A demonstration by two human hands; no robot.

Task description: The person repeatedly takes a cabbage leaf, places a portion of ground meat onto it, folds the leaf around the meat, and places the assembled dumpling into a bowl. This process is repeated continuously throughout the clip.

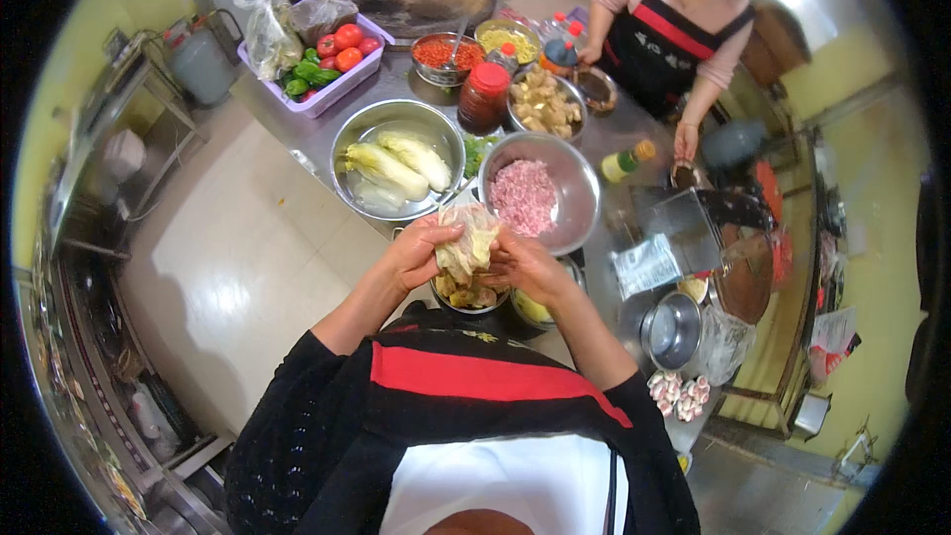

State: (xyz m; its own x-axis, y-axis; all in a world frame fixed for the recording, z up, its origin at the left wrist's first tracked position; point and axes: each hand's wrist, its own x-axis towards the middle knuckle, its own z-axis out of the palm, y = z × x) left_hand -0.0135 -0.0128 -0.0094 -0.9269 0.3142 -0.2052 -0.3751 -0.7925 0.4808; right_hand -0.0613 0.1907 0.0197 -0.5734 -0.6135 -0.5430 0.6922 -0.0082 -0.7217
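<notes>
Between my hands is a pale, limp piece of food (468, 234), perhaps a cabbage leaf or poultry skin; I cannot tell which. My left hand (417, 249) pinches its left side, and my right hand (524, 264) grips its right edge. Directly below them is a bowl of yellowish-brown pieces (469, 296), partly hidden. A steel bowl (587, 197) with pink minced meat (522, 195) stands just beyond my right hand. To its left, a steel basin (340, 156) holds napa cabbages (397, 163). Another bowl with something yellow (533, 308) sits below my right wrist.
A purple basket (327, 100) of tomatoes and green peppers stands at the far left. Bowls of chopped red chili (448, 54) and ginger-like chunks (546, 102), a red-lidded jar (483, 98) and a bottle (628, 162) stand beyond. A co-worker (669, 30) is at the far right, near garlic bulbs (677, 394) further down.
</notes>
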